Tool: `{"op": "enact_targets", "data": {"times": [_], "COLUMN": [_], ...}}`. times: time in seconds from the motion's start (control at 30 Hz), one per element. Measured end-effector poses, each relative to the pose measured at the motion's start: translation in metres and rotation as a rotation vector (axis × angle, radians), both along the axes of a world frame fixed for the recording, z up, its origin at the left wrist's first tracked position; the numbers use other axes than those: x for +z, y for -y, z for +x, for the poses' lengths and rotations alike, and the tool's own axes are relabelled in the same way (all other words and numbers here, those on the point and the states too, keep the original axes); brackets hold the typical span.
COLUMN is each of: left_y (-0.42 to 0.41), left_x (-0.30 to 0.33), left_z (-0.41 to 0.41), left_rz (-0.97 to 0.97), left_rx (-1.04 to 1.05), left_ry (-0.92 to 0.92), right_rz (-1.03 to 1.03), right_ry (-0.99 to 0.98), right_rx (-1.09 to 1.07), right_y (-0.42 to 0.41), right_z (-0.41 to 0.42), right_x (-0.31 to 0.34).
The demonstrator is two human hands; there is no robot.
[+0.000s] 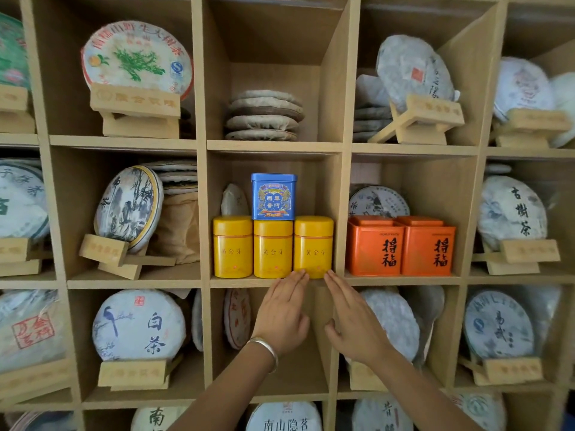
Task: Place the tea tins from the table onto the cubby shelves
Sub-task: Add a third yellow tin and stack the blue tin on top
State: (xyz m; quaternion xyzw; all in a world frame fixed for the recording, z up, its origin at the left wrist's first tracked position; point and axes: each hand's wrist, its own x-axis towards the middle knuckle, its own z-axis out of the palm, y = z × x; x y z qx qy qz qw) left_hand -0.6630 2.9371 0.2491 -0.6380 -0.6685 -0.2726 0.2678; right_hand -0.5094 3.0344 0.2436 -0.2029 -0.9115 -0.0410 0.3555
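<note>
On the pale wooden cubby shelf (273, 282), both flat, straight-fingered hands, left (281, 315) and right (353, 321), touch the rightmost round yellow tea tin (313, 247); an uneven nudge could jolt its neighbours and topple the square blue tin (273, 196) stacked above.

1. I log three yellow tins (273, 248), plain with small orange characters.
2. Blue tin (273, 196): ornate gold-and-white label.
3. Two orange tins (401, 248), bold black characters.
4. Cubby shelves (273, 146): pale tan wood grain.
5. Tea cake (137, 59): white wrapper, green sprig (red lettering round the rim).
6. Bracelet (267, 348): silver.
</note>
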Motion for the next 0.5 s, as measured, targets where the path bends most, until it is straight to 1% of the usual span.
{"op": "enact_targets", "data": {"times": [0.5], "left_y": [-0.0034], "left_x": [-0.0006], "left_z": [-0.0029], "left_rz": [0.067], "left_rx": [-0.054], "left_ry": [0.084], "right_rz": [-0.047], "right_ry": [-0.049], "right_rx": [0.028], "right_y": [-0.0027], "right_z": [-0.0023], "right_x": [0.0041]}}
